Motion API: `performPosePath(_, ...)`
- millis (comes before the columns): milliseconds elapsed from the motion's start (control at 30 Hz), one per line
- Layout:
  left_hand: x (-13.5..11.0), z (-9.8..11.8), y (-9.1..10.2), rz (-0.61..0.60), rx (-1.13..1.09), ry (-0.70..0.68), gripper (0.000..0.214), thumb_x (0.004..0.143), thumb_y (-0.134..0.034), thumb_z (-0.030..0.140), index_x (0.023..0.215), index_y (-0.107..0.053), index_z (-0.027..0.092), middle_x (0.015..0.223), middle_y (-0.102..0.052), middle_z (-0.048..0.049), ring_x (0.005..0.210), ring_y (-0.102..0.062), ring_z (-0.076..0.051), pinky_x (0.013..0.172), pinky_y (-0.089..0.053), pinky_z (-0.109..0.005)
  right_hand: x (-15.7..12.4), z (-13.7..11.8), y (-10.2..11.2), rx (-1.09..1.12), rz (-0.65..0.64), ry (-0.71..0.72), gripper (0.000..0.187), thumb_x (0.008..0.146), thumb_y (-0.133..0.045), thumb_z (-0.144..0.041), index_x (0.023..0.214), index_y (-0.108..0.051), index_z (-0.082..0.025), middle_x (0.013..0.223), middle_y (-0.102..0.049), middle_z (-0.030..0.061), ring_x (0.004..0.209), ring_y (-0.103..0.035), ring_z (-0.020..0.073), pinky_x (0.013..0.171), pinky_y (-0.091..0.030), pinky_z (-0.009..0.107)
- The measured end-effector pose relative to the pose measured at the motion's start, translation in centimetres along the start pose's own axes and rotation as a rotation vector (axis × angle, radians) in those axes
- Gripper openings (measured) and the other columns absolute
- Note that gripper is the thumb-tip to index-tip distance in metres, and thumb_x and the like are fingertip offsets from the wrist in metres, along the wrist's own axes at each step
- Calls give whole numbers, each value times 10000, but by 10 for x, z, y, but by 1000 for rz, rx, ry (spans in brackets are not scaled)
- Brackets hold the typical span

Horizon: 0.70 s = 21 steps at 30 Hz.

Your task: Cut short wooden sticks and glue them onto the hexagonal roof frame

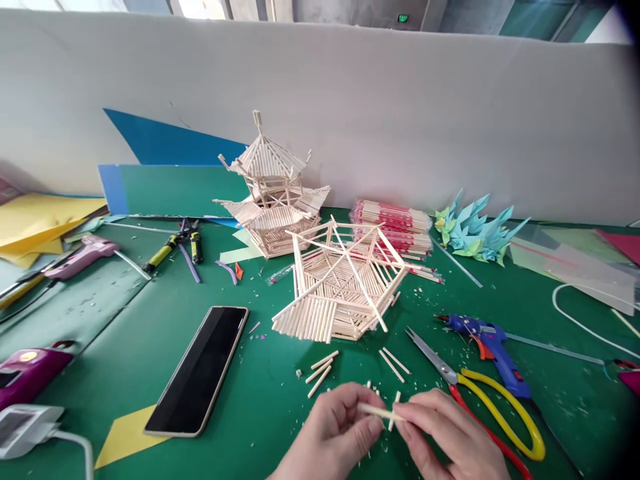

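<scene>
A short wooden stick (376,411) lies between my two hands, low in the view. My left hand (335,433) is closed on its left end, and the fingertips of my right hand (447,433) pinch its right end. Just behind it a second short stick (395,408) shows upright in the picture; whether it touches my right fingers I cannot tell. Cut sticks (323,373) lie on the green table beyond my hands. Farther back stands a half-built frame of wooden sticks (345,287), with one sloping panel of sticks along its near left side.
Right of my hands lie scissors (480,393) and a blue glue gun (490,340). A phone (200,367) lies to the left. Behind stand a stick pagoda (273,193), packs of sticks (390,220) and a folded paper piece (480,227). Pliers (173,250) and a pink glue gun (83,257) are far left.
</scene>
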<state>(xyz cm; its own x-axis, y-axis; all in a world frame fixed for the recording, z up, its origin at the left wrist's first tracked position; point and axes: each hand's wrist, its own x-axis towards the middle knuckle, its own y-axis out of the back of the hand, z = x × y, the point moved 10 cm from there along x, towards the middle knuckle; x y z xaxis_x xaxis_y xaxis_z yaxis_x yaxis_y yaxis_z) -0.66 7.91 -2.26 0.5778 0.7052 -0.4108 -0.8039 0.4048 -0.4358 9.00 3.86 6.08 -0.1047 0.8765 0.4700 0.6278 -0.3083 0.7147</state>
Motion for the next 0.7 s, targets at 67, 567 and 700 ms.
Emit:
performPosePath(67,1,-3,9,74,-204,-1,262,611,-731,362,754,-676,149,463,-397,77,394,-232,-35,422,-155,-206,-1,7,9,4,158,-72,167,780,-560,-144,917,-618,-220,712,-654,36,625,-625,149,573,-498,241)
performPosePath(567,4,-1,22,276,-431,-9,151,591,-761,241,609,-669,123,450,-452,55,415,-319,-28,435,-260,-153,3,-4,-24,95,150,-95,92,775,-530,-142,708,-527,-205,580,-563,-4,531,-532,134,514,-414,240)
performPosePath(700,4,7,27,274,-318,-12,151,652,-716,246,607,-631,129,477,-446,52,444,-313,-45,448,-254,-162,-10,54,10,-28,159,-369,96,831,-457,-253,785,-525,-203,663,-591,27,579,-554,151,550,-443,251)
